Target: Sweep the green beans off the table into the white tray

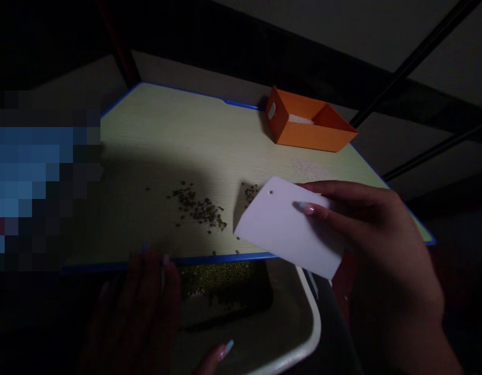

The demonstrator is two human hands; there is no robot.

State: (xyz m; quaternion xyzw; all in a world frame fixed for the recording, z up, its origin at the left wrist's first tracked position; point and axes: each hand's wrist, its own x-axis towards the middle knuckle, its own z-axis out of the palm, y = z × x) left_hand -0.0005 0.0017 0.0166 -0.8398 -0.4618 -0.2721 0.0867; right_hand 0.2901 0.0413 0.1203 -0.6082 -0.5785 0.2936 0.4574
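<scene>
Mung beans (199, 208): loose scatter on the tabletop (155, 140) near its front edge; more lie in the white tray (309, 333) held below that edge.
White plastic scraper (287, 226): gripped by the right hand (366, 229), just right of the scatter.
Left hand (143, 307): clasps the tray rim.
Step, judged: sweeping beans into the tray; the next move calls for a stroke toward the edge.
Orange box (309, 125): far side, well apart.
</scene>
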